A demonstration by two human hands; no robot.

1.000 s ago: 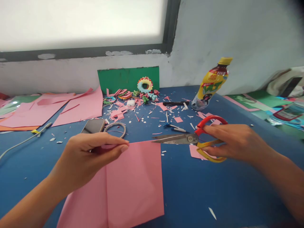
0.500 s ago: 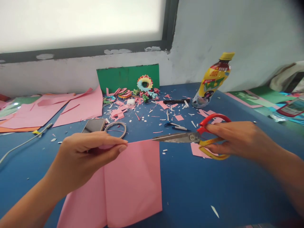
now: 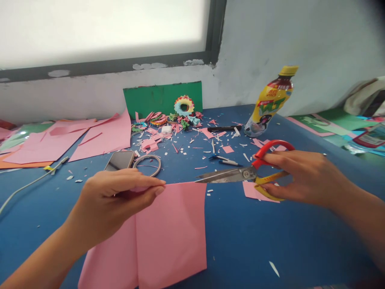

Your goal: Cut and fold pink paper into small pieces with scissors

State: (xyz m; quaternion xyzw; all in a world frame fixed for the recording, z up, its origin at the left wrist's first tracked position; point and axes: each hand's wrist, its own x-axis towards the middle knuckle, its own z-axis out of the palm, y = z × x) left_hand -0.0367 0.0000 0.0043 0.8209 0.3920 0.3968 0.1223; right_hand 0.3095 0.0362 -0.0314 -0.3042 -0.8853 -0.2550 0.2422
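My left hand point(image 3: 116, 200) pinches the top edge of a creased pink paper sheet point(image 3: 168, 233) that lies on the blue table point(image 3: 270, 237). My right hand point(image 3: 303, 176) grips scissors point(image 3: 240, 174) with a red and a yellow handle. Their blades are closed and point left, with the tip just above the sheet's top right corner. A small pink offcut point(image 3: 251, 190) lies under the scissor handles.
A phone point(image 3: 119, 159) and a coiled white cable point(image 3: 146, 163) lie behind my left hand. Pink sheets point(image 3: 90, 138) are spread at the left. Paper scraps, a folded paper ring point(image 3: 183, 106), a green card point(image 3: 156, 98), a black marker point(image 3: 224, 129) and a yellow bottle point(image 3: 270, 102) stand further back.
The scissors have tilted slightly, tip down toward the sheet's top right corner, and my right hand has risen a little. My left hand still holds the sheet's edge.
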